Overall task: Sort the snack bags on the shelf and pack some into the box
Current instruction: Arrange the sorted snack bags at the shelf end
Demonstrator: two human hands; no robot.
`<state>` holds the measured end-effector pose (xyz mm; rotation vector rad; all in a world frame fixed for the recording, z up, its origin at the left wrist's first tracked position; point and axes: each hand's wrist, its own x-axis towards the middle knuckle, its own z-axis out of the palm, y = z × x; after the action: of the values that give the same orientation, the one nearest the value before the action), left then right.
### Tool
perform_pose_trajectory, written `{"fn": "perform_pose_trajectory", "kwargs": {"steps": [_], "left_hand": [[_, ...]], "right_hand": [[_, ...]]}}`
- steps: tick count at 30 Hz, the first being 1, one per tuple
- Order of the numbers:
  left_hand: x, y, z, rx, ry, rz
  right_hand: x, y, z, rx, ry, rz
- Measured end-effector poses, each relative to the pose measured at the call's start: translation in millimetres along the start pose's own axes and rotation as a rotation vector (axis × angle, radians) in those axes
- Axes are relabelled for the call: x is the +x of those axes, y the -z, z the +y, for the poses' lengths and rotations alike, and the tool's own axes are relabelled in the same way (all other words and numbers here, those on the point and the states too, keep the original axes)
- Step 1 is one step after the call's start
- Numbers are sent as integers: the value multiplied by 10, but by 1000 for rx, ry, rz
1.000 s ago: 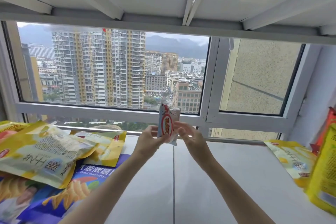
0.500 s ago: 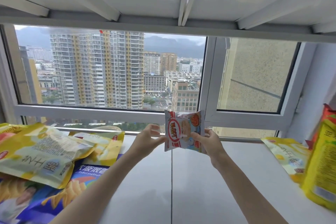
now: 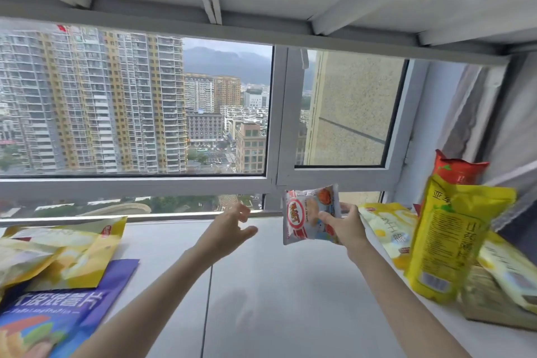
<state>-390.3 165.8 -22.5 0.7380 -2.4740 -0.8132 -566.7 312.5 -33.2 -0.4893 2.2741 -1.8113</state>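
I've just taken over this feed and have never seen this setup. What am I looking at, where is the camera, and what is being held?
There is no machine: a person works with bare hands, filmed by a head-worn camera looking forward and down. The right hand pinches a small white snack packet above the white shelf. The left hand is open and holds nothing. Yellow bags and a purple bag lie at left; a tall yellow bag stands at right, a red bag behind it.
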Motion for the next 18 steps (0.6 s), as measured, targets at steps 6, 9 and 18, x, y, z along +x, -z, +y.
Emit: {"fn": "perform_pose_trajectory", "kwargs": {"steps": [6, 9, 18], "left_hand": [[326, -451, 261, 77, -32, -81], [495, -637, 355, 116, -31, -118], [763, -1032, 450, 164, -31, -160]], "right_hand": [[397, 335, 185, -122, -36, 76], [591, 422, 261, -215, -59, 80], [883, 438, 541, -696, -43, 92]]}}
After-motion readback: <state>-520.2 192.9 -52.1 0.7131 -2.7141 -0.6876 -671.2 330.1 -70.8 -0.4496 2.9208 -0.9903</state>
